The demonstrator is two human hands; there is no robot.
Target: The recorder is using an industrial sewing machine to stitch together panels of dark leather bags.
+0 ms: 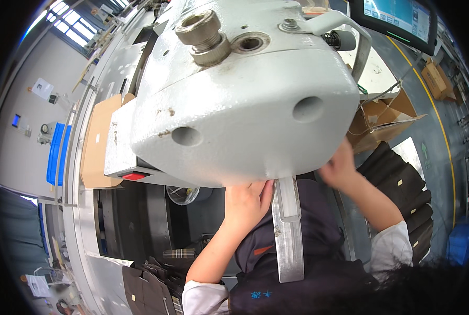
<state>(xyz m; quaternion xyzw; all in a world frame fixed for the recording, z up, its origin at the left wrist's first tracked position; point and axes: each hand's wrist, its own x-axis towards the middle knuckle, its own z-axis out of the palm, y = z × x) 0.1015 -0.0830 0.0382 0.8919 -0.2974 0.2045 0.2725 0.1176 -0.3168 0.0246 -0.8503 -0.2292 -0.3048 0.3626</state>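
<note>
A large grey-white industrial machine head [234, 131] with a knurled metal knob [203, 39] fills the upper middle. My left hand [245, 205] is at its lower edge, left of a flat metal arm [289, 247] that points toward me; the fingertips are hidden under the head, so any held object is out of sight. My right hand [339, 165] is by the head's lower right edge, blurred, its fingertips partly hidden. A red switch [135, 176] is on the housing at the left.
Dark fabric pieces hang in stacks at the right [402, 194] and lower left [142, 289]. A screen [394, 21] is at upper right. Cardboard boxes [381, 115], a cardboard sheet [95, 152] and a blue crate [59, 155] flank the machine. A bin [179, 194] is below.
</note>
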